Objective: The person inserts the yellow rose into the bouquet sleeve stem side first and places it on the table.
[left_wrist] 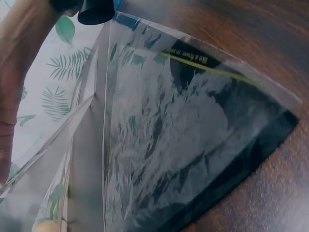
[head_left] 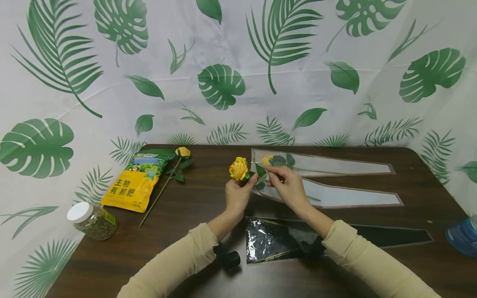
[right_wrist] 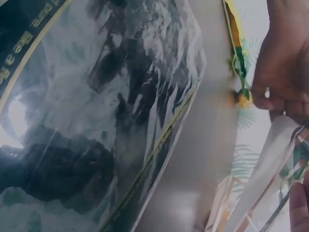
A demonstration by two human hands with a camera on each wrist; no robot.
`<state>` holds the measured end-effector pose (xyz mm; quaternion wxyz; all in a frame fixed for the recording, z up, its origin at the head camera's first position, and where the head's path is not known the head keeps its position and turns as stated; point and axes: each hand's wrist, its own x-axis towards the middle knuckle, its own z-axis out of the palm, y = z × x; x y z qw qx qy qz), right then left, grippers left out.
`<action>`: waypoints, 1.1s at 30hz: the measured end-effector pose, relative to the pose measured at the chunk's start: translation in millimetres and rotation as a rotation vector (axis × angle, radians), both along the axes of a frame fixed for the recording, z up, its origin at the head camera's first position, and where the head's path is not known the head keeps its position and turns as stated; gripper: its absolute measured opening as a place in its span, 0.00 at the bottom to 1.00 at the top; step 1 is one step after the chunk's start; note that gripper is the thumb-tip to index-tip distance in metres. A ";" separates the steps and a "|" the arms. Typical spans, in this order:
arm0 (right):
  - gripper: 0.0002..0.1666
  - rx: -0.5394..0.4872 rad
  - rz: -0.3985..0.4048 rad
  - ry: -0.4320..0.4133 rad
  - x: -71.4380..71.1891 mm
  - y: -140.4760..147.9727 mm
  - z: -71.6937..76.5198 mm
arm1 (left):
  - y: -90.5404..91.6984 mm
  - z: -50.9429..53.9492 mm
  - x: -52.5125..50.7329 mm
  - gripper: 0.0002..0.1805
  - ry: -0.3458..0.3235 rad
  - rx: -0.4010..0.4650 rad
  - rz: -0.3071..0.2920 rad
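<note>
In the head view a yellow rose (head_left: 238, 169) stands at the open end of a clear-and-white tapered sleeve (head_left: 346, 195). My left hand (head_left: 238, 194) grips the rose just below its bloom, by the leaves. My right hand (head_left: 290, 186) pinches the sleeve's edge beside a green leaf (head_left: 260, 170). Part of the stem shows inside the sleeve; my right hand covers some of it. In the right wrist view fingers (right_wrist: 300, 203) are beside the clear film and stem. The left wrist view shows only part of my left hand (left_wrist: 9, 121) at its edge.
Behind lies another sleeve (head_left: 365, 166) with a rose inside. A black sleeve (head_left: 272, 242) lies nearer me. To the left are a loose yellow rose (head_left: 183, 152), a yellow packet (head_left: 130, 186) and a white-lidded jar (head_left: 97, 223). A blue can (head_left: 462, 236) stands far right.
</note>
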<state>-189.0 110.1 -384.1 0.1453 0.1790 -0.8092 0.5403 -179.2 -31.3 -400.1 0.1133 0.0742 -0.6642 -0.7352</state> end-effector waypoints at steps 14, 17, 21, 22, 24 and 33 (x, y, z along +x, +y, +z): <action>0.13 0.003 -0.006 -0.016 -3.4 4.2 2.8 | 1.9 0.7 4.8 0.23 0.117 0.189 -0.001; 0.13 0.012 -0.004 -0.010 -3.1 4.4 3.7 | 0.4 0.9 4.2 0.23 0.089 0.169 0.010; 0.13 0.031 -0.017 0.010 -1.7 4.2 5.6 | -2.7 1.1 3.3 0.21 0.037 0.082 -0.006; 0.13 0.036 -0.021 0.018 -1.4 4.2 6.0 | -3.7 1.0 3.1 0.21 0.027 0.048 -0.017; 0.13 0.046 -0.027 0.040 -0.8 4.0 6.5 | -6.2 1.5 2.8 0.20 0.017 -0.032 -0.044; 0.13 0.052 -0.023 0.068 1.1 5.3 6.1 | -20.0 6.0 -0.4 0.15 0.165 -0.483 -0.162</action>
